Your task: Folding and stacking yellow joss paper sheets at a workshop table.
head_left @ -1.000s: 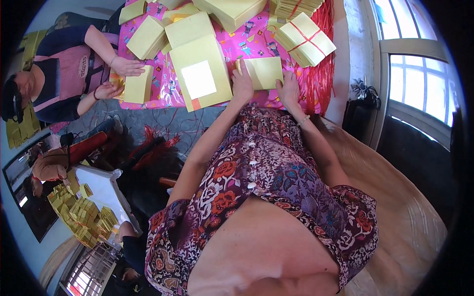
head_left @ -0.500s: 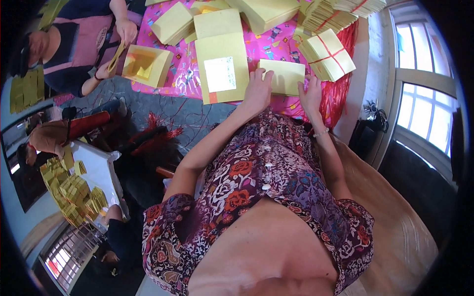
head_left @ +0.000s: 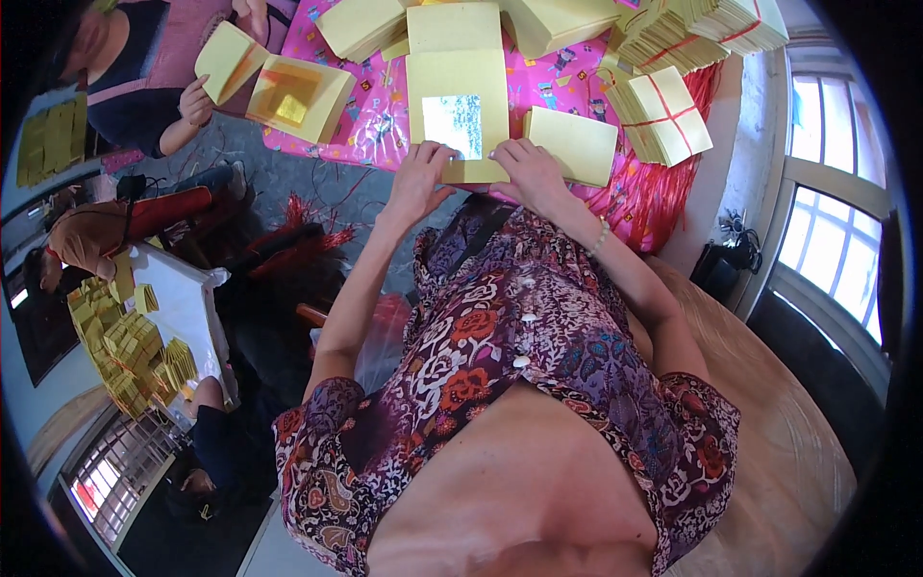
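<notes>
The person's left hand and right hand both rest on the near edge of a tall stack of yellow paper that lies on the counter, which is covered in a bright pink patterned sheet. The top sheet of the stack carries a shiny silver square near its middle. The left hand's fingers lie spread and flat against the lower left corner of the stack, gripping nothing that can be made out. The right hand's fingers are bent over the lower right corner, touching the paper; whether they pinch a sheet cannot be told.

Just right of the right hand lies a smaller yellow pad, tilted. Farther right sits a bundle of yellow paper tied crosswise with red string, and beyond it, at the far right, more tied bundles are piled. Further loose stacks lie at the far side of the counter.

At the far left, another person holds a yellow sheet in one hand beside a stack topped with gold foil. On the floor at the near left a white tray bears many small yellow folded pieces.
</notes>
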Motion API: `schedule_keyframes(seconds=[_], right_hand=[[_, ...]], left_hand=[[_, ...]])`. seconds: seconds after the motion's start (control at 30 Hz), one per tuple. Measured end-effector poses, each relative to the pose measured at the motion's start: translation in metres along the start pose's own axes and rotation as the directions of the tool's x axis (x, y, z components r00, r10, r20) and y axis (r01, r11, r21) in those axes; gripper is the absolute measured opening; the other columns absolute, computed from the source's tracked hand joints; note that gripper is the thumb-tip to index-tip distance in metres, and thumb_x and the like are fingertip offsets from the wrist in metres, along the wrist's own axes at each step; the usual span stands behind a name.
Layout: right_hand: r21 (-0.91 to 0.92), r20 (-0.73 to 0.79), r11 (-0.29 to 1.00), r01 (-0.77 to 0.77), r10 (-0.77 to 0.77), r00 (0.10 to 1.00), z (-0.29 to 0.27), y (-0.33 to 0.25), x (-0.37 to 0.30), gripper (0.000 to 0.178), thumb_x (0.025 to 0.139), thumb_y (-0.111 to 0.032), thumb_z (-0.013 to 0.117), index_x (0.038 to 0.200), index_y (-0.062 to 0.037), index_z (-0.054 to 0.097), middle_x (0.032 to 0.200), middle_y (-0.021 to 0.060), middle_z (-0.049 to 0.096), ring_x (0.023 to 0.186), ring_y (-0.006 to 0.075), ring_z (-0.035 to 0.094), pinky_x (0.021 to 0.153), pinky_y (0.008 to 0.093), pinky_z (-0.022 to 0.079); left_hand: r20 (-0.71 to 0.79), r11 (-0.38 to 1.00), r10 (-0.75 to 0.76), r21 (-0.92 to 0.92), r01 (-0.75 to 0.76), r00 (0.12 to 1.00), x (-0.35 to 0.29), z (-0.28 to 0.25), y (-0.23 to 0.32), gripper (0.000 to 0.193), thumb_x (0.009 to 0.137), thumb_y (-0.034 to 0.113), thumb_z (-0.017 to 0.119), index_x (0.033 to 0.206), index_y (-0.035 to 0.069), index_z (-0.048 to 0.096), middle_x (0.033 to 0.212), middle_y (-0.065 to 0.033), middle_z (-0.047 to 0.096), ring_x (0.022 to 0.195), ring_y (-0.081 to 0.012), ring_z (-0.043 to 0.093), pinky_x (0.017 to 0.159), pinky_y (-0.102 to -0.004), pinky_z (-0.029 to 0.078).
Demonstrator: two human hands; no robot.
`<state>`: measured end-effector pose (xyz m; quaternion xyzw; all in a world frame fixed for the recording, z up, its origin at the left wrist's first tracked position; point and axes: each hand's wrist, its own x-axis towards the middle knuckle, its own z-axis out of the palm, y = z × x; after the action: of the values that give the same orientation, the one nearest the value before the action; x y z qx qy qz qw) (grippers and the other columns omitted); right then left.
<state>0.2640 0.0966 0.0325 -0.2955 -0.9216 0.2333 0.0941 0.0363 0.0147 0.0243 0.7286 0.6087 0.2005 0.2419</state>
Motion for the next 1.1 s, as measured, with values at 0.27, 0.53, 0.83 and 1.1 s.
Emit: schedule_keyframes(seconds=[0.27, 0.53, 0.83, 1.1], right_hand=[[-0.139, 0.101, 0.987, 0.082, -0.068, 0.993, 0.003, 0.005, 0.008, 0.037, 0.072, -0.026, 0.076, 0.099, -0.0077, 0.059, 0.096, 0.0071, 0.054, 0.092, 0.025, 0.056, 0.077, 0.0372, 0.05], [0.076, 0.206, 0.996, 0.04, -0.054, 0.977, -0.014, 0.018, 0.02, 0.019, 0.082, -0.026, 0.069, 0.083, -0.0068, 0.068, 0.091, 0.0069, 0.058, 0.089, 0.0258, 0.059, 0.077, 0.0376, 0.051], [0.13, 0.318, 0.991, -0.025, -0.018, 0.948, -0.015, 0.03, 0.034, 0.02, 0.087, -0.028, 0.065, 0.089, -0.0089, 0.071, 0.094, 0.008, 0.06, 0.093, 0.0268, 0.06, 0.079, 0.0398, 0.05], [0.163, 0.322, 0.986, -0.045, -0.01, 0.947, -0.01, 0.036, 0.038, 0.022, 0.087, -0.03, 0.064, 0.091, -0.0093, 0.071, 0.093, 0.0093, 0.061, 0.091, 0.0284, 0.061, 0.079, 0.0405, 0.049]], left_hand=[[0.027, 0.999, 0.027, 0.026, -0.027, 0.999, 0.005, 0.0, -0.008, 0.054, 0.066, 0.011, 0.081, 0.115, 0.013, 0.059, 0.11, -0.0069, 0.056, 0.103, -0.0295, 0.055, 0.085, -0.041, 0.05], [0.051, 0.976, 0.055, -0.214, -0.043, 0.997, 0.009, -0.005, -0.034, 0.019, 0.073, 0.016, 0.078, 0.092, 0.01, 0.074, 0.107, -0.0063, 0.063, 0.1, -0.0252, 0.062, 0.085, -0.035, 0.051], [0.272, 0.837, 0.054, -0.538, 0.105, 0.961, 0.031, 0.003, -0.066, 0.013, 0.079, 0.018, 0.078, 0.087, 0.009, 0.075, 0.097, -0.0015, 0.065, 0.087, -0.0151, 0.064, 0.078, -0.0281, 0.051], [0.358, 0.787, 0.116, -0.602, 0.135, 0.926, 0.04, 0.007, -0.078, 0.016, 0.082, 0.022, 0.076, 0.089, 0.007, 0.075, 0.091, -0.0025, 0.067, 0.086, -0.015, 0.064, 0.078, -0.0288, 0.051]])
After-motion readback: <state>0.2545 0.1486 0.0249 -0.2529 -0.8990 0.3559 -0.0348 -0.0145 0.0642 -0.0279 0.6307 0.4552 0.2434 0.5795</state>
